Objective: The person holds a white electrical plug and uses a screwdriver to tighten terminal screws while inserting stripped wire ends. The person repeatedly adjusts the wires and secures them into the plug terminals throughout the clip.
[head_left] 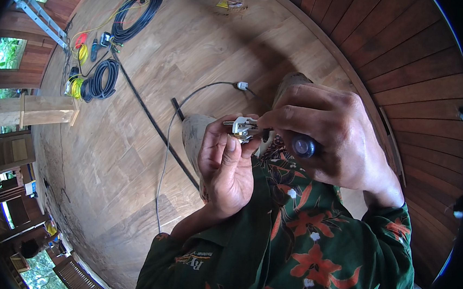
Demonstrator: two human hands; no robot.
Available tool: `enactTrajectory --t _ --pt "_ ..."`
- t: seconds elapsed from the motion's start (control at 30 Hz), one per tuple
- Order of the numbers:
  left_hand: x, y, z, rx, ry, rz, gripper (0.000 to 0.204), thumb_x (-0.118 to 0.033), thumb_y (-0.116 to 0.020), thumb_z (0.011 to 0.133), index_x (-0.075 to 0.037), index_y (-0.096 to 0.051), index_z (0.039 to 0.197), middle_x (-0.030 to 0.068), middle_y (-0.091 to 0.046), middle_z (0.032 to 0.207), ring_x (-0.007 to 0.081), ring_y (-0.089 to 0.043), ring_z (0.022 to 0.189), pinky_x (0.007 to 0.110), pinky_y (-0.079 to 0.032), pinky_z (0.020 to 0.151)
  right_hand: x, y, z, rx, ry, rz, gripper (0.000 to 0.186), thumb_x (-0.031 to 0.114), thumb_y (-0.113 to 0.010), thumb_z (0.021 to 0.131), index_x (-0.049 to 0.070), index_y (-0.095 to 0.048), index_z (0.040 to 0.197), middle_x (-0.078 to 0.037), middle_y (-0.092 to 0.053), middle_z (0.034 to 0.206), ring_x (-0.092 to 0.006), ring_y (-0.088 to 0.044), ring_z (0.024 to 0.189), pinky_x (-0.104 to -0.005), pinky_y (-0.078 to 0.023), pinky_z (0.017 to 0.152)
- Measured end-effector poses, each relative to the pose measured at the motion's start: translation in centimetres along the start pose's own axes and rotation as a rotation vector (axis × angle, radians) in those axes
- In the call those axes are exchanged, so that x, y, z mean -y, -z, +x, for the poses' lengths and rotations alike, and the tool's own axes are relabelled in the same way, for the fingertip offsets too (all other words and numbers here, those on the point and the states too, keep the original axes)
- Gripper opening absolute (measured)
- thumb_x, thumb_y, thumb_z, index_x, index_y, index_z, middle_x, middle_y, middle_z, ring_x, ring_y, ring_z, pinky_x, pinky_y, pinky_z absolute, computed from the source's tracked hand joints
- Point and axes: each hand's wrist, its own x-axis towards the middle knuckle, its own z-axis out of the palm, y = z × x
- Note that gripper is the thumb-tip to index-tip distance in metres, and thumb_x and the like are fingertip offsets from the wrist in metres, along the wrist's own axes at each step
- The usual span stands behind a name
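My left hand pinches an opened white electrical plug between thumb and fingers, its metal parts showing on the near side. Closed around a screwdriver, my right hand comes in from the right. The rounded dark end of its handle sticks out below my fingers, while the shaft is mostly hidden. My right fingertips meet the plug's right side; whether the screwdriver's tip touches it I cannot tell. Beyond my hands a white connector lies on the floor, on a thin grey cable.
A long black rod crosses the wood-look floor on the left. Farther off lie black cable coils, yellow wire and small tools. A ladder leans far left, near a wooden beam. A plank wall curves along the right.
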Motion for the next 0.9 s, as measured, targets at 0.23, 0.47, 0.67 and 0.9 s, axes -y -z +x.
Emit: enactTrajectory --t 0.23,0.47,0.67,0.9 --pt "0.1 0.2 0.0 0.011 0.005 0.030 0.036 -0.010 -0.054 0.107 0.007 -0.047 0.138 0.0168 -0.061 0.130 0.0220 -0.066 0.118 0.033 -0.060 0.101 0.7 0.7 0.0 0.047 -0.041 -0.102 0.038 0.001 -0.072 0.065 0.008 -0.076 0.102 -0.005 -0.063 0.081 -0.0253 -0.066 0.071 -0.0397 -0.050 0.057" --pt "0.1 0.3 0.2 0.034 0.010 0.084 0.038 -0.011 -0.056 0.107 0.007 -0.046 0.139 0.0164 -0.061 0.129 0.0221 -0.066 0.117 0.034 -0.061 0.098 0.7 1.2 0.3 0.075 -0.038 -0.097 0.042 0.000 -0.072 0.061 0.009 -0.075 0.102 -0.005 -0.062 0.082 -0.0253 -0.065 0.072 -0.0402 -0.049 0.058" --pt "-0.2 0.7 0.2 0.041 0.028 0.143 0.040 -0.011 -0.059 0.105 0.007 -0.046 0.139 0.0167 -0.061 0.130 0.0225 -0.066 0.117 0.035 -0.061 0.098 0.3 0.9 0.3 0.049 -0.038 -0.055 0.037 0.000 -0.075 0.065 0.006 -0.074 0.102 -0.007 -0.063 0.082 -0.0277 -0.066 0.072 -0.0411 -0.050 0.059" --pt "-0.2 0.8 0.2 0.040 0.023 0.187 0.040 -0.008 -0.060 0.103 0.008 -0.047 0.137 0.0199 -0.061 0.132 0.0243 -0.066 0.118 0.036 -0.061 0.098 -0.1 0.7 0.1 0.053 -0.069 -0.051 0.025 0.000 -0.075 0.073 0.004 -0.071 0.098 -0.010 -0.064 0.083 -0.0318 -0.066 0.074 -0.0425 -0.051 0.061"
